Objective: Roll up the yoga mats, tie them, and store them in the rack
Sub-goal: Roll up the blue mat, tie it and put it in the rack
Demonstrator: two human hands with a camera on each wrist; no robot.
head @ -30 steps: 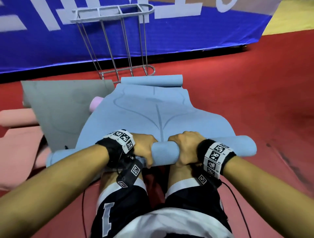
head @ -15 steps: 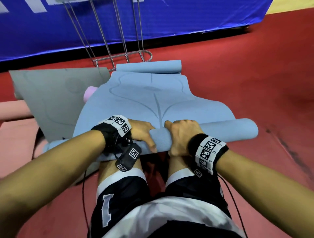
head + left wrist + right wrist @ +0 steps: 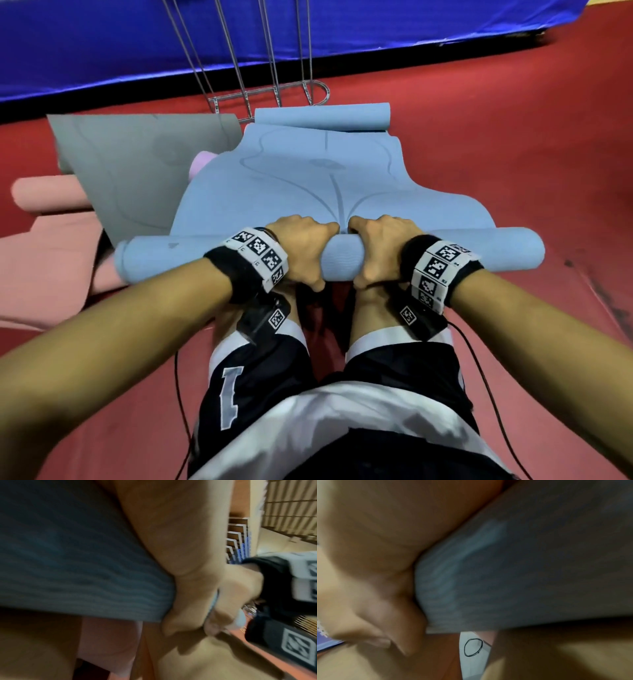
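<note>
A light blue yoga mat [image 3: 291, 181] lies on the red floor, its near end wound into a roll [image 3: 342, 257] across my knees and its far end curled [image 3: 322, 118]. My left hand [image 3: 301, 250] and right hand [image 3: 376, 250] grip the middle of the roll side by side, fingers over the top, thumbs on the near side. The left wrist view shows the ribbed blue roll [image 3: 77, 561] under my palm, with the right hand [image 3: 214, 601] beside it. The right wrist view is blurred, with the roll [image 3: 522, 568] against my palm. The wire rack [image 3: 270, 92] stands beyond the mat.
A grey mat [image 3: 137, 164] lies flat to the left, overlapped by the blue one. A pink mat [image 3: 44, 240] with a rolled end lies further left. A small pink roll end [image 3: 202, 164] peeks between grey and blue. A blue banner [image 3: 137, 44] backs the rack.
The roll has grown thicker and moved forward along the mat, so less flat mat remains. My hands have re-gripped closer together at the roll's middle.
</note>
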